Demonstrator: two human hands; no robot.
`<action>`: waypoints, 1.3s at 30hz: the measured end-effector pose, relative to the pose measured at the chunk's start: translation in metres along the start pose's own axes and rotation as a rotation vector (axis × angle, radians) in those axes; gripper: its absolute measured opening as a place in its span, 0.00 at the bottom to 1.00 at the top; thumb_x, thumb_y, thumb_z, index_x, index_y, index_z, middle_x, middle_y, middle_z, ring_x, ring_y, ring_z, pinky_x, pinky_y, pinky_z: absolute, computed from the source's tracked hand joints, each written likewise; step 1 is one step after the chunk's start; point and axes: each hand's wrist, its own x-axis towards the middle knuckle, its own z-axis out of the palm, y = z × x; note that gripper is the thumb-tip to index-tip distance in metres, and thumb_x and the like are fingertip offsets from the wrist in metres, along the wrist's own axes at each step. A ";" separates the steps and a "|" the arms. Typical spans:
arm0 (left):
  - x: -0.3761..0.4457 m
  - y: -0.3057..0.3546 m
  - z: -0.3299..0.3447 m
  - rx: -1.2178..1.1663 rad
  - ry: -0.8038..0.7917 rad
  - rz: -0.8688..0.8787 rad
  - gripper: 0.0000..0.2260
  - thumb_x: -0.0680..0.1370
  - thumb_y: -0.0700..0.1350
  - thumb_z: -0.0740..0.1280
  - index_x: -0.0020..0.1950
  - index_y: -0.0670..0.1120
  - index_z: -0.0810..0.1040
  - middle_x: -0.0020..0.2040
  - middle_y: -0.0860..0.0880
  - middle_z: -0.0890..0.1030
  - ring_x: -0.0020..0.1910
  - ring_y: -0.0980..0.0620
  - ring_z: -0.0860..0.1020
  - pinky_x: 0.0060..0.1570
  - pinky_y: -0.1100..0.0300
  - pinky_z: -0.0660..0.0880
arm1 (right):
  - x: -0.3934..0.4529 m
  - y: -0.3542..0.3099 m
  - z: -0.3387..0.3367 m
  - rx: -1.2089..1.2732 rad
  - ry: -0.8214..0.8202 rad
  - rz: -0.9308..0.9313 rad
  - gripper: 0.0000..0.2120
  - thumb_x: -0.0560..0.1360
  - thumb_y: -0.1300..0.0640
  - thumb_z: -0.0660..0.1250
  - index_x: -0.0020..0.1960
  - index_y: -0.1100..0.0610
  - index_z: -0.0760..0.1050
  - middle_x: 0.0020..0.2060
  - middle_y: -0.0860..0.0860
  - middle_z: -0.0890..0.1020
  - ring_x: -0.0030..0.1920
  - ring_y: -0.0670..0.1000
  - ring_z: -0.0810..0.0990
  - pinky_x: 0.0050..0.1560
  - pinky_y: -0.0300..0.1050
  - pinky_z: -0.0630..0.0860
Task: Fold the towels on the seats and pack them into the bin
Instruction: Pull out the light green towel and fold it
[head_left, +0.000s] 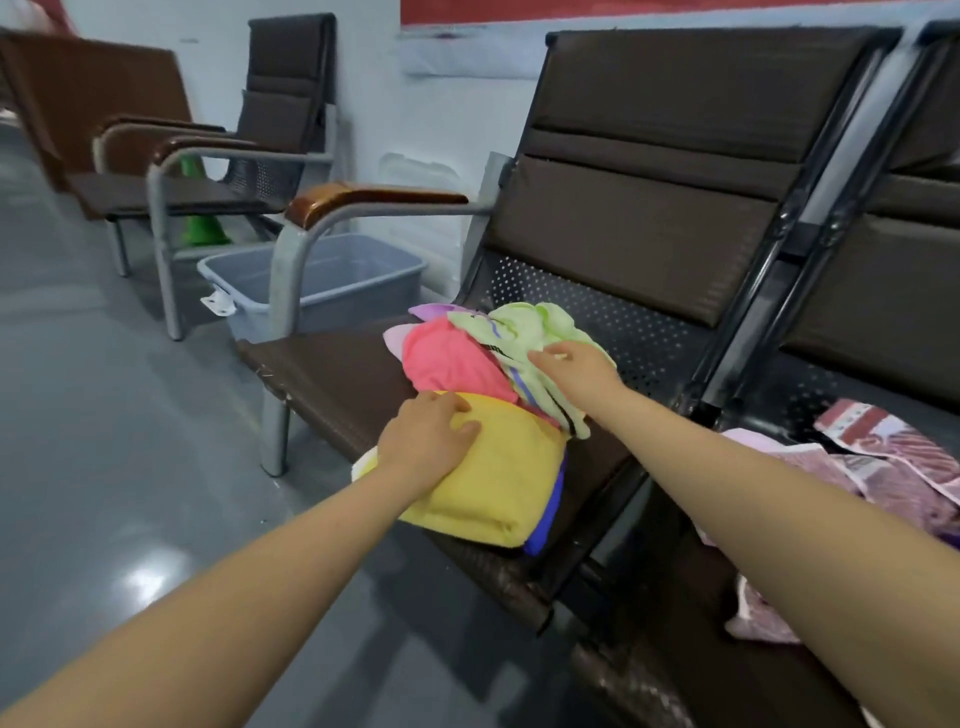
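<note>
A pile of towels lies on the brown seat (322, 374). Nearest me is a folded yellow towel (498, 483) with a blue edge. Behind it sits a bunched pink towel (447, 358), and a crumpled light green towel (524, 332) lies at the back right. My left hand (426, 436) rests flat on the yellow towel's far corner, fingers spread. On the green towel my right hand (576, 369) presses down with its fingers curled; whether it grips the cloth I cannot tell. The grey bin (332, 286) stands on the floor left of the seat, behind the armrest.
A metal armrest (363, 200) with a wooden top stands between seat and bin. The neighbouring seat to the right holds a pinkish red patterned towel (893, 457). More chairs (218, 171) and a green cone (205, 223) stand at the far left on the grey floor.
</note>
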 end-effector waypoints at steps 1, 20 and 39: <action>0.004 -0.003 0.001 -0.011 -0.003 0.006 0.16 0.78 0.57 0.61 0.63 0.55 0.74 0.65 0.51 0.73 0.63 0.48 0.71 0.60 0.51 0.70 | 0.013 -0.004 0.009 0.013 -0.012 -0.013 0.27 0.76 0.41 0.64 0.69 0.56 0.71 0.66 0.55 0.75 0.65 0.55 0.73 0.65 0.48 0.69; 0.034 -0.008 0.005 -0.042 0.070 0.027 0.18 0.79 0.61 0.56 0.58 0.54 0.80 0.56 0.52 0.81 0.56 0.48 0.78 0.53 0.54 0.73 | 0.052 -0.025 -0.079 1.339 0.239 0.287 0.26 0.73 0.41 0.67 0.63 0.59 0.76 0.56 0.59 0.82 0.54 0.60 0.82 0.61 0.59 0.75; -0.062 0.279 0.031 -0.788 -0.088 0.094 0.17 0.80 0.56 0.57 0.42 0.47 0.77 0.49 0.38 0.81 0.48 0.39 0.79 0.51 0.46 0.75 | -0.189 -0.069 -0.403 1.587 0.589 -0.114 0.15 0.81 0.51 0.55 0.41 0.57 0.73 0.39 0.56 0.78 0.40 0.56 0.77 0.59 0.49 0.73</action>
